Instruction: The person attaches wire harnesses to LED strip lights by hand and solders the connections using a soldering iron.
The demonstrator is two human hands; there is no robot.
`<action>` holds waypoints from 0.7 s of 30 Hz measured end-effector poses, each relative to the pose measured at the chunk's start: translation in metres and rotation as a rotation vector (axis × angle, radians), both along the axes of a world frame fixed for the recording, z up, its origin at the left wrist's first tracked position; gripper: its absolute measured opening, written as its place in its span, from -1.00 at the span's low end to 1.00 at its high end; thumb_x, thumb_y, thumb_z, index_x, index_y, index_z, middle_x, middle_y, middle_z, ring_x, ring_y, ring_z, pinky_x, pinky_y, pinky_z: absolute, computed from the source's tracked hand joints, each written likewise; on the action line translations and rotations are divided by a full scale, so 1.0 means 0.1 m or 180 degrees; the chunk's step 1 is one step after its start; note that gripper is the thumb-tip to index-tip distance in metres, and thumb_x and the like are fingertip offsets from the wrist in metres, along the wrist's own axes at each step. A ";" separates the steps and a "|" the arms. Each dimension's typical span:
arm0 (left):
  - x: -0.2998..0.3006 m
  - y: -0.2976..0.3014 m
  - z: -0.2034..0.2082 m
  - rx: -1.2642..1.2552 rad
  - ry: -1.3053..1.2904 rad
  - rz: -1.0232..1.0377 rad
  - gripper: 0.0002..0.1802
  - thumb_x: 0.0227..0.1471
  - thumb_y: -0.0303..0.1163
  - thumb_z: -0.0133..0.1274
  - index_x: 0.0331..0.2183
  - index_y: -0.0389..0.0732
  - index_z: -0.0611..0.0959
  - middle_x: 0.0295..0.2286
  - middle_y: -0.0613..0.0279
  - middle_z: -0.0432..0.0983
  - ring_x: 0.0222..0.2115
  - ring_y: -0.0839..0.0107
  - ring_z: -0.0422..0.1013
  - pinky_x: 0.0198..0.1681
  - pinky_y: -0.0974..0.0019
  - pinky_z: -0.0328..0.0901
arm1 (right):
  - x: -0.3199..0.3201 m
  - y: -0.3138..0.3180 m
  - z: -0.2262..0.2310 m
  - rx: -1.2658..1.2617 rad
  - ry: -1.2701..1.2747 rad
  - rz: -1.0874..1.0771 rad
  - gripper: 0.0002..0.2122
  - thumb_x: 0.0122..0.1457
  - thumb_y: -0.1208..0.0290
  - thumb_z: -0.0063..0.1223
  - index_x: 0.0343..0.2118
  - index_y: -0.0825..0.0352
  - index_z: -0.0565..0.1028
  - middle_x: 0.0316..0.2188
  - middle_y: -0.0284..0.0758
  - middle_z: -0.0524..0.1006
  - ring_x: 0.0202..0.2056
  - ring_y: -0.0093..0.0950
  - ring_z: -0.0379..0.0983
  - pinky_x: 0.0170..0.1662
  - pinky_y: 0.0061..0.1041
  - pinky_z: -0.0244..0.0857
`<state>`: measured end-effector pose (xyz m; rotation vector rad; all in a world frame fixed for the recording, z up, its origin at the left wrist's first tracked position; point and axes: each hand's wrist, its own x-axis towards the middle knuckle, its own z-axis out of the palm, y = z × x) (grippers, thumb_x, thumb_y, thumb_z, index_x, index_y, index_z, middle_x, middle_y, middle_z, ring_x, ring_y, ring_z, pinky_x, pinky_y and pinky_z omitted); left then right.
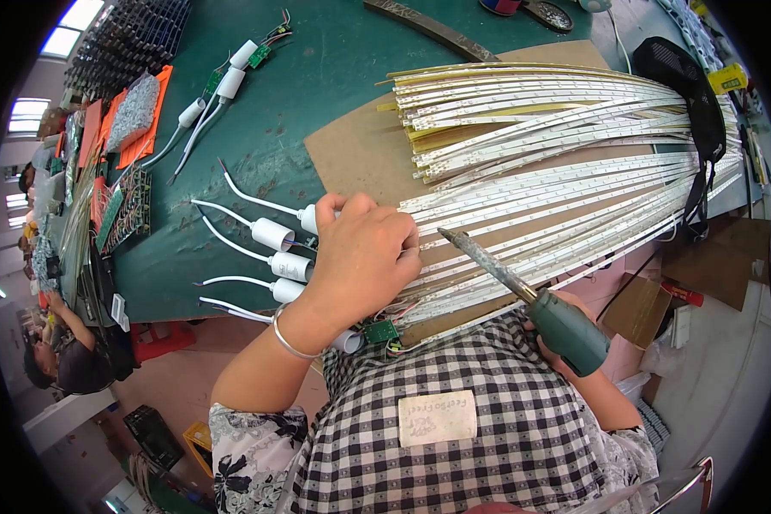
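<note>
My left hand (364,248) rests over the left ends of long white LED strips (522,201), its fingers bent together. What they pinch is hidden under the hand. In my right hand (581,300) is a soldering iron (565,330) with a green handle. Its dark tip points up and left, just right of my left fingers. White cylindrical caps with wire leads, such as one cap (272,235), lie left of my left hand. A small green circuit board (380,331) with wires sits by the table's near edge, below my left wrist.
The strips lie on brown cardboard (343,158) atop a green table (257,146); a black strap (707,128) crosses their right ends. Wired caps (230,83) and a dark metal bar (428,30) lie farther back. At far left, another person (68,360) works near parts (128,210).
</note>
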<state>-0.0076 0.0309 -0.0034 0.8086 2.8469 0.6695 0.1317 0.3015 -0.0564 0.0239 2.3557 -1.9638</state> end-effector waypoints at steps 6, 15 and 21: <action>0.00 0.01 0.00 0.0027 0.0019 0.0020 -0.95 -0.31 -0.44 0.08 -0.63 -0.06 0.53 -0.65 0.47 0.39 -0.42 0.42 0.28 -0.15 0.21 -0.02 | -0.02 0.08 -0.06 -0.0684 -0.0142 0.0152 -0.68 0.18 0.36 -0.08 -0.13 0.53 0.36 -0.31 -0.21 0.50 -0.38 -0.53 0.49 -0.34 -0.61 0.40; 0.02 0.03 0.00 -0.0018 -0.0026 0.0119 -0.93 -0.33 -0.46 0.09 -0.64 -0.06 0.53 -0.65 0.47 0.39 -0.43 0.42 0.27 -0.15 0.23 -0.02 | -0.20 0.10 0.18 0.0432 0.0219 0.0382 -0.65 0.09 0.39 0.07 -0.12 0.51 0.37 -0.42 -0.31 0.53 -0.43 -0.60 0.49 -0.34 -0.64 0.39; 0.02 0.04 0.01 0.0018 -0.0046 0.0123 -0.93 -0.32 -0.46 0.09 -0.63 -0.06 0.53 -0.65 0.47 0.39 -0.43 0.42 0.27 -0.16 0.23 -0.03 | -0.16 0.07 0.08 0.0497 0.0053 0.0100 -0.67 0.09 0.36 0.08 -0.17 0.52 0.38 -0.44 -0.29 0.53 -0.47 -0.59 0.51 -0.41 -0.67 0.40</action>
